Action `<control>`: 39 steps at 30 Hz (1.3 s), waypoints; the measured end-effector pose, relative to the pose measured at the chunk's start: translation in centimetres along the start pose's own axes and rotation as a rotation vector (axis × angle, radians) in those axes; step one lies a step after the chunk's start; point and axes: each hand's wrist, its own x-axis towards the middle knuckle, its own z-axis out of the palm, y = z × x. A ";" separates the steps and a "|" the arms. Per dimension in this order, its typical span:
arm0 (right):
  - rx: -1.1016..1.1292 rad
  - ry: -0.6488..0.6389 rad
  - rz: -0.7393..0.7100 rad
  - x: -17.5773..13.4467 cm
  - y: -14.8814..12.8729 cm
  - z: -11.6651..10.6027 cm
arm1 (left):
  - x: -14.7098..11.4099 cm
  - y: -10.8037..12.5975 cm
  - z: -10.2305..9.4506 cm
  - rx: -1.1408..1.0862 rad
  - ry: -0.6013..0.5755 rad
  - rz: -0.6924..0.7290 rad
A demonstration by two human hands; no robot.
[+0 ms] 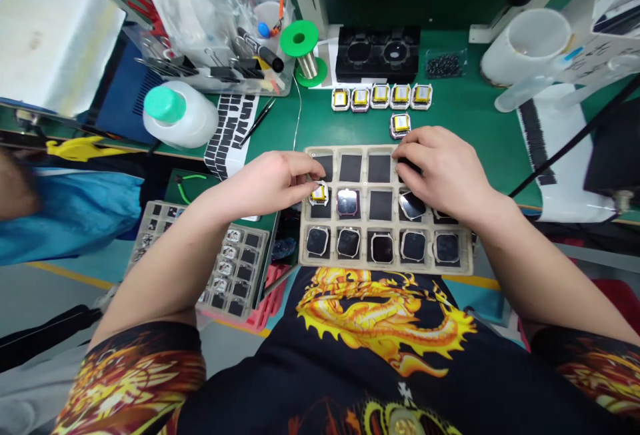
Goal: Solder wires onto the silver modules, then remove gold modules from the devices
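Note:
My left hand [280,181] pinches a small watch case with a yellow battery [319,193] between thumb and fingers, over the left column of a beige compartment tray [385,270]. My right hand [440,165] is curled over the tray's upper right compartments. Its fingertips are bent downward, and what they grip, if anything, is hidden. Below that thumb, a dark-screened watch [413,205] lies tilted in its compartment. A purple-rimmed watch [347,202] sits in the middle row. Several dark-screened watches, one of them at the centre [383,247], fill the front row.
Behind the tray, several battery-fitted watch cases [381,95] stand in a row, with another case [400,125] nearer. A solder spool [300,41], a white bottle [180,115] and a second tray [240,268] are leftward. A white cup [525,45] stands right. A co-worker's blue sleeve [75,208] shows at left.

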 end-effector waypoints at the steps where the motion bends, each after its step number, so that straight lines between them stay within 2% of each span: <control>1: 0.003 0.004 0.003 0.0 0.0 0.0 | -0.1 0.1 0.0 0.005 -0.008 0.002; 6: -0.011 0.002 0.018 0.1 -0.1 0.0 | -0.5 0.6 0.2 0.079 -0.026 0.027; 9: -0.014 -0.006 0.024 0.2 -0.2 -0.1 | -0.6 1.0 -0.1 0.002 -0.056 0.033; 11: -0.020 -0.016 0.017 0.2 -0.3 -0.1 | -0.4 1.2 -0.7 -0.103 -0.046 -0.029; 13: -0.031 -0.023 0.007 0.2 -0.4 -0.2 | 0.5 1.0 -1.2 -0.247 0.069 -0.138; 16: -0.044 -0.021 0.001 0.2 -0.4 -0.3 | 3.2 -0.3 -1.7 -0.430 0.317 -0.228; 18: -0.049 -0.019 -0.003 0.2 -0.4 -0.4 | 5.4 -1.4 -1.7 -0.446 0.375 -0.234; 21: -0.036 -0.023 -0.012 0.1 -0.4 -0.4 | 8.5 -3.0 -1.3 -0.401 0.305 -0.245; 24: -0.007 -0.032 -0.031 0.0 -0.3 -0.5 | 10.3 -3.8 -0.6 -0.289 0.217 -0.243; 26: 0.009 -0.038 -0.050 -0.1 -0.3 -0.7 | 10.8 -4.0 0.0 -0.191 0.233 -0.225; 30: 0.075 -0.017 -0.090 -1.2 -0.3 -1.7 | 9.8 -3.0 0.9 0.028 0.427 -0.143; 32: 0.079 -0.002 -0.079 -2.2 -0.4 -2.4 | 8.2 -1.6 1.3 0.073 0.462 -0.073; 33: 0.067 -0.005 -0.070 -2.9 -0.4 -2.7 | 7.1 -0.6 1.6 0.065 0.428 -0.020; 36: 0.031 -0.074 -0.084 -4.7 -0.5 -3.6 | 3.8 2.0 2.7 0.059 0.223 0.176; 39: 0.006 -0.188 -0.113 -5.8 -0.7 -3.9 | 1.4 3.5 4.1 0.221 0.116 0.216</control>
